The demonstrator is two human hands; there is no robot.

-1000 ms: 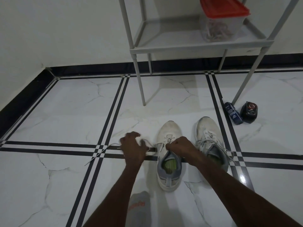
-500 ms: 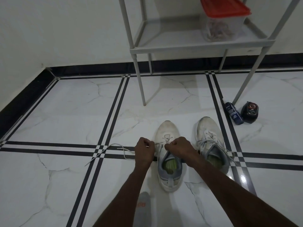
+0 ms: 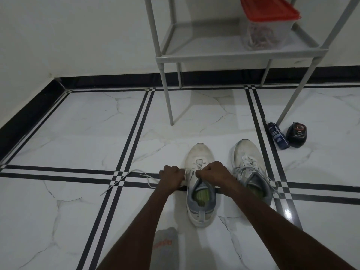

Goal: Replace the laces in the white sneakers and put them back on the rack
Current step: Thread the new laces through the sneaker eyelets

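Hands work the near sneaker (image 3: 200,191) on the floor (image 3: 78,143): left hand (image 3: 171,179) and right hand (image 3: 212,173) are fisted on its white lace (image 3: 124,179) (loose end trailing left), the laced sneaker (image 3: 251,172) just beside.

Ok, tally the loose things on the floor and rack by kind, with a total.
Sneakers: 2, one being laced and one beside it
Bottle: 1
Dark round tin: 1
Red-lidded tub: 1 on the rack
Total: 5
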